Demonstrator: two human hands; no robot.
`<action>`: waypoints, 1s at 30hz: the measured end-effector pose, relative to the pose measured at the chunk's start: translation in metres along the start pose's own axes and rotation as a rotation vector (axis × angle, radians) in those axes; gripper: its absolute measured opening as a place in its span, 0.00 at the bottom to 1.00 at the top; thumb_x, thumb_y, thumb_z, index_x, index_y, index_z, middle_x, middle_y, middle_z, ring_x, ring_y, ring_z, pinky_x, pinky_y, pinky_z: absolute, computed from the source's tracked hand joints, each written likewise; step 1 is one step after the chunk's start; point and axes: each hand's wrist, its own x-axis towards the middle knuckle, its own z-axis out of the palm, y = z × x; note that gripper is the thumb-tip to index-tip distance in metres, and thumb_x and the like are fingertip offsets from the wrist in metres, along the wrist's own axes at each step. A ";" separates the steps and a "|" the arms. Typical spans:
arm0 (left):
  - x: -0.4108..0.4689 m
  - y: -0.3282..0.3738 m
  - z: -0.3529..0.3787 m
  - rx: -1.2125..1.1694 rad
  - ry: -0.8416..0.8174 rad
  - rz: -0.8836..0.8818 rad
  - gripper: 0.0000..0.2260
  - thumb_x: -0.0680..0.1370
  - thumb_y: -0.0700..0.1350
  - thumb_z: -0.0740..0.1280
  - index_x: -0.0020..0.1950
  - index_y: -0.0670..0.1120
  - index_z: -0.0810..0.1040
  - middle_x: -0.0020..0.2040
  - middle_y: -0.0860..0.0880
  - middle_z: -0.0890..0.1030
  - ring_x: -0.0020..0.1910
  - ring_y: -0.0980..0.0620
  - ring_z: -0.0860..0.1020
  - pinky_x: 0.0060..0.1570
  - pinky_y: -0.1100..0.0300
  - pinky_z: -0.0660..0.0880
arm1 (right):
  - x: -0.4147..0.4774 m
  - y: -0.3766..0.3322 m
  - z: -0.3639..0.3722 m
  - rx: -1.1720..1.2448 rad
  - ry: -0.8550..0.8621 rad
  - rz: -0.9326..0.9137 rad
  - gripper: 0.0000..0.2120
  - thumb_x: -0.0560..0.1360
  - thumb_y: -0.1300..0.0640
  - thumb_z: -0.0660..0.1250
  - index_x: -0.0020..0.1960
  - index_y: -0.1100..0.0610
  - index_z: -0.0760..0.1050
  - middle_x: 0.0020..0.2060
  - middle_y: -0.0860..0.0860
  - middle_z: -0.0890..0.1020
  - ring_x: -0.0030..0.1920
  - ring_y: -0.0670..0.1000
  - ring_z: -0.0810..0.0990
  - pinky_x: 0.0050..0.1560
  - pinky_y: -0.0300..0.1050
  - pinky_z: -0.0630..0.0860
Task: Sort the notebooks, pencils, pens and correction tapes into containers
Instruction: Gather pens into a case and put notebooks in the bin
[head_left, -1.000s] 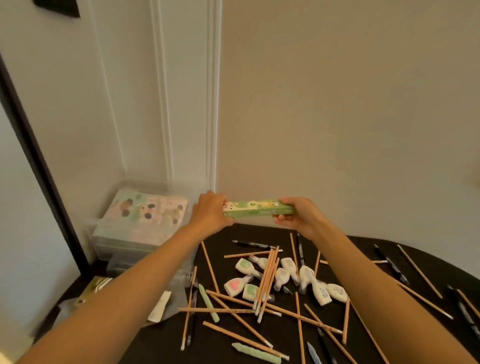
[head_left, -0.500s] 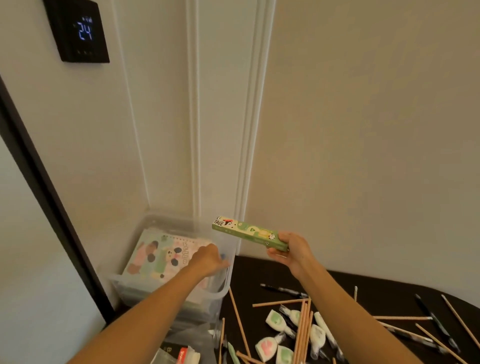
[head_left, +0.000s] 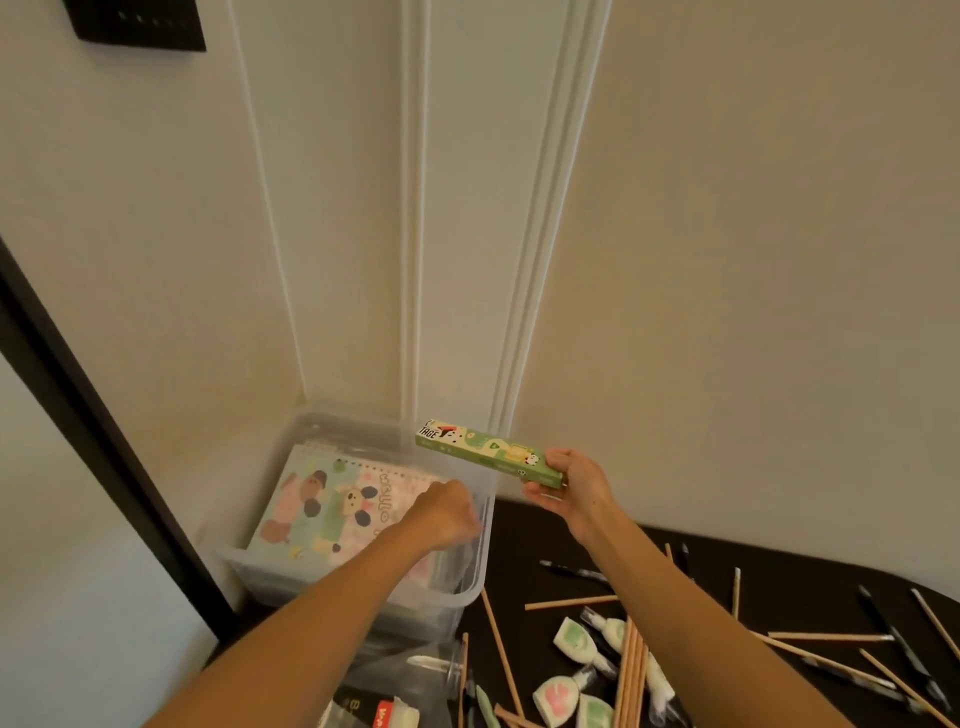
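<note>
A clear plastic container stands in the wall corner at the table's left end, with colourful spiral notebooks stacked inside. My left hand is inside it at the right wall, fingers curled; whether they grip the wall or a notebook is hidden. My right hand grips one end of a long green pencil box, held in the air above the container's far right corner. On the black table lie scattered wooden pencils, dark pens and white correction tapes.
A black wall panel hangs at the top left. A dark door frame runs diagonally down the left. Clear plastic packaging and a dark packet lie in front of the container at the bottom edge.
My left hand let go of the green box and went down into the notebook container. My right hand keeps the box alone, its free end now tilted up to the left.
</note>
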 end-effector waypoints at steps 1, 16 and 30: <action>0.001 -0.004 -0.003 0.010 0.025 -0.012 0.06 0.76 0.40 0.63 0.39 0.43 0.75 0.34 0.48 0.73 0.40 0.48 0.77 0.40 0.59 0.73 | 0.001 0.001 0.001 0.000 -0.008 -0.006 0.05 0.79 0.63 0.58 0.45 0.58 0.70 0.44 0.58 0.79 0.43 0.56 0.80 0.44 0.47 0.79; 0.018 -0.097 -0.013 -0.192 0.204 -0.369 0.10 0.77 0.46 0.66 0.49 0.39 0.78 0.37 0.47 0.78 0.41 0.48 0.79 0.35 0.60 0.71 | 0.021 0.045 0.070 -0.669 -0.208 -0.223 0.07 0.75 0.66 0.65 0.42 0.56 0.70 0.52 0.57 0.78 0.47 0.50 0.78 0.37 0.35 0.77; 0.004 -0.080 -0.030 0.357 0.130 -0.362 0.15 0.74 0.48 0.68 0.58 0.44 0.73 0.54 0.47 0.77 0.53 0.47 0.77 0.47 0.58 0.73 | 0.038 0.077 0.090 -1.359 -0.397 -0.482 0.18 0.74 0.62 0.69 0.64 0.55 0.76 0.60 0.53 0.78 0.55 0.54 0.78 0.52 0.42 0.75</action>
